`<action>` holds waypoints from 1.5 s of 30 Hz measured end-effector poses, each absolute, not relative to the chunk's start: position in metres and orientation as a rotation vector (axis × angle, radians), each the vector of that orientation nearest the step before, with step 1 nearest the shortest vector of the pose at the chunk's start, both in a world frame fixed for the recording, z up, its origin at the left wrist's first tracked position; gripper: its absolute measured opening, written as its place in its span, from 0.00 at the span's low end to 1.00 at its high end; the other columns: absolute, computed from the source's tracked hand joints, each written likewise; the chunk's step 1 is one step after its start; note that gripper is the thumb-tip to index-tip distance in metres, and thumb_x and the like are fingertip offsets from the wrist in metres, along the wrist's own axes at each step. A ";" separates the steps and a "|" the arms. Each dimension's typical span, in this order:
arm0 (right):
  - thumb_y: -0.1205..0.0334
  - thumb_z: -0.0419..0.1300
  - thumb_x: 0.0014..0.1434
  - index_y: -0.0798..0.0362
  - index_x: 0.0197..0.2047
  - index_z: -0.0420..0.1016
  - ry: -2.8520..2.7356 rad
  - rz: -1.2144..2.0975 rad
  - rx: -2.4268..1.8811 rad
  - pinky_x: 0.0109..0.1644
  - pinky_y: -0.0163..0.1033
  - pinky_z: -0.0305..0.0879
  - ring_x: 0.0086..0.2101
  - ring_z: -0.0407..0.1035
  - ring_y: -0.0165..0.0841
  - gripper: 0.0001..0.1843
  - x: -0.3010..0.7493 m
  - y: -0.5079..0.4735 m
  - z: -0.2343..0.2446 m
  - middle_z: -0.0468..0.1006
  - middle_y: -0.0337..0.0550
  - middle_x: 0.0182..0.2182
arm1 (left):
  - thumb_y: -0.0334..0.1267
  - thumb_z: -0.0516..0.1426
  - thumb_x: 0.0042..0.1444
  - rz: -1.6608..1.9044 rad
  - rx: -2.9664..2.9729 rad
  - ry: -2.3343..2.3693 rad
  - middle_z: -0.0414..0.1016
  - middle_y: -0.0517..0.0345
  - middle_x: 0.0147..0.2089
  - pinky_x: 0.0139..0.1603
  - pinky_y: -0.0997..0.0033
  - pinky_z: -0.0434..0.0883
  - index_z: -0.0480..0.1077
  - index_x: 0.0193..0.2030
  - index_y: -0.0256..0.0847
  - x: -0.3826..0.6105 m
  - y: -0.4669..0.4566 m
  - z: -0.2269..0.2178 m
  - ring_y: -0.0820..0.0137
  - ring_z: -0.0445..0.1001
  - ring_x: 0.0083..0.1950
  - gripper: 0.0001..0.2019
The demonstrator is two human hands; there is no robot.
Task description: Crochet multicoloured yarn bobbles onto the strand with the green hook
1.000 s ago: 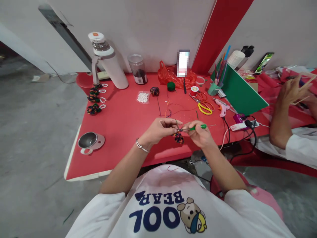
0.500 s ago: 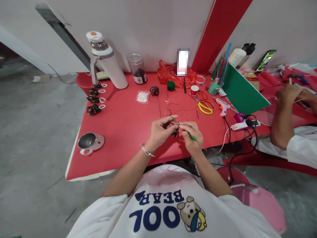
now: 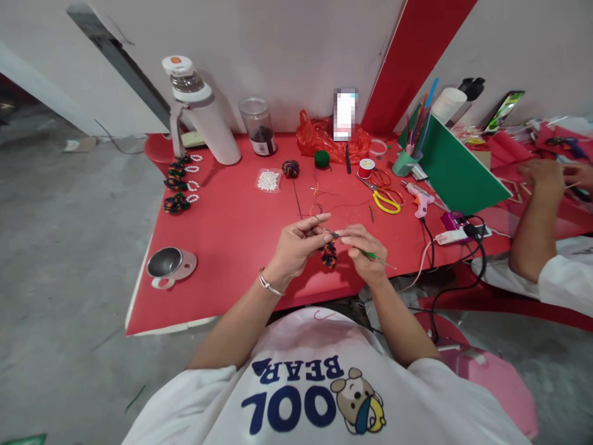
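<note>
Between my hands hangs a small crocheted piece [image 3: 329, 254] in dark multicoloured yarn. My left hand [image 3: 299, 246] pinches its top edge, with the working yarn running over the raised index finger. A crochet hook with a green grip [image 3: 369, 254] lies in my right hand [image 3: 365, 250], its tip against the piece near the left fingertips. The yarn leads back to a dark multicoloured yarn ball [image 3: 291, 169]. Beside that ball are a green yarn ball [image 3: 322, 159] and a bag of white beads [image 3: 269, 180].
Yellow-handled scissors [image 3: 386, 202], a red thread spool [image 3: 365, 168] and a pink glue gun [image 3: 420, 199] lie to the right. Finished yarn pieces with bead loops [image 3: 176, 203], a metal cup [image 3: 165, 264] and a tall bottle [image 3: 208, 117] stand left. A co-worker's arm [image 3: 537, 222] is beyond the green board [image 3: 463, 170].
The crocheted piece now hangs lower and shows more below my fingers. My right hand has turned slightly and moved a little right, with the hook lying flatter.
</note>
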State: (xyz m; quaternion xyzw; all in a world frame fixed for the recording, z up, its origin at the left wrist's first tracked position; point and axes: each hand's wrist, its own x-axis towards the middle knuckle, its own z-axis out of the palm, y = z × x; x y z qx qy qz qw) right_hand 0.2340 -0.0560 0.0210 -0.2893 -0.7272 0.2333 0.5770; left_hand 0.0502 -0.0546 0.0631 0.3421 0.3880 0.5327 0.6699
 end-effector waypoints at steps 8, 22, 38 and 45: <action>0.52 0.64 0.65 0.36 0.56 0.79 -1.976 0.491 -0.583 0.54 0.53 0.72 0.47 0.78 0.38 0.16 0.262 -0.045 0.043 0.85 0.42 0.49 | 0.37 0.75 0.38 1.144 0.895 0.957 0.78 0.57 0.29 0.37 0.70 0.72 0.82 0.46 0.35 0.044 -0.053 0.069 0.73 0.74 0.31 0.24; 0.57 0.64 0.66 0.39 0.55 0.80 -2.105 0.586 -0.541 0.54 0.51 0.72 0.47 0.79 0.37 0.15 0.276 -0.048 0.062 0.86 0.43 0.48 | 0.29 0.71 0.38 1.004 1.030 0.956 0.78 0.56 0.29 0.37 0.69 0.72 0.83 0.41 0.35 0.034 -0.049 0.079 0.73 0.73 0.31 0.18; 0.61 0.68 0.61 0.39 0.56 0.80 -2.177 0.374 -0.551 0.50 0.49 0.77 0.48 0.77 0.39 0.19 0.279 -0.063 0.068 0.86 0.42 0.49 | 0.31 0.70 0.37 0.882 0.882 0.857 0.76 0.57 0.28 0.24 0.76 0.56 0.84 0.40 0.37 0.035 -0.047 0.079 0.79 0.63 0.25 0.18; 0.63 0.69 0.60 0.41 0.57 0.79 -2.181 0.294 -0.556 0.50 0.48 0.78 0.49 0.76 0.39 0.21 0.277 -0.069 0.067 0.85 0.42 0.50 | 0.31 0.70 0.39 0.871 0.863 0.846 0.76 0.58 0.28 0.23 0.75 0.51 0.84 0.42 0.37 0.034 -0.046 0.078 0.80 0.60 0.23 0.19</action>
